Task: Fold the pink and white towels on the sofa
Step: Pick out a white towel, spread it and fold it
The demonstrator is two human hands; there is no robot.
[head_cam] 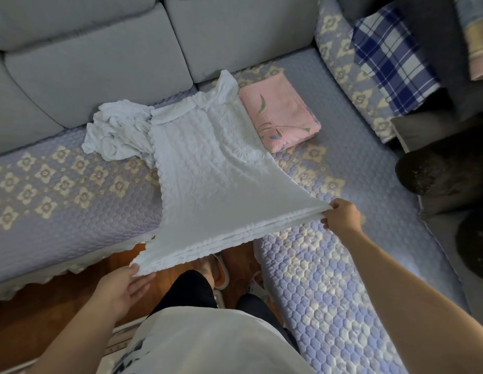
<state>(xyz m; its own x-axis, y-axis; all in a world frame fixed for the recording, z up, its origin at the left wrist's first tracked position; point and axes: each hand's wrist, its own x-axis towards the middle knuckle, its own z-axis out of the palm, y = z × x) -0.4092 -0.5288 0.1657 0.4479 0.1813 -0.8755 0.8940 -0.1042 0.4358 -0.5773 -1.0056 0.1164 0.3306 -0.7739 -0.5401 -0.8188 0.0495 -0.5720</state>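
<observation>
White towel (208, 168) stretched between both hands above the sofa (73, 184) seat; pink towel (279, 114) folded beside it.

The left hand (124, 286) holds the near-left corner of the white towel, thumb on top of the hem and fingers beneath; the left grip is closed on that corner. The right hand (341, 215) pinches the near-right corner, fingers curled around the bunched hem; the right grip is closed on that corner. The near edge is pulled taut between the two hands, out past the seat's front edge. The far end rests on the quilted sofa cover, with the far-left portion bunched in a crumpled heap. The pink towel lies folded in a rectangle on the seat, touching the white towel's right edge, near the back cushions (100, 63). A blue plaid cloth (391, 58) lies on the right arm section.
</observation>
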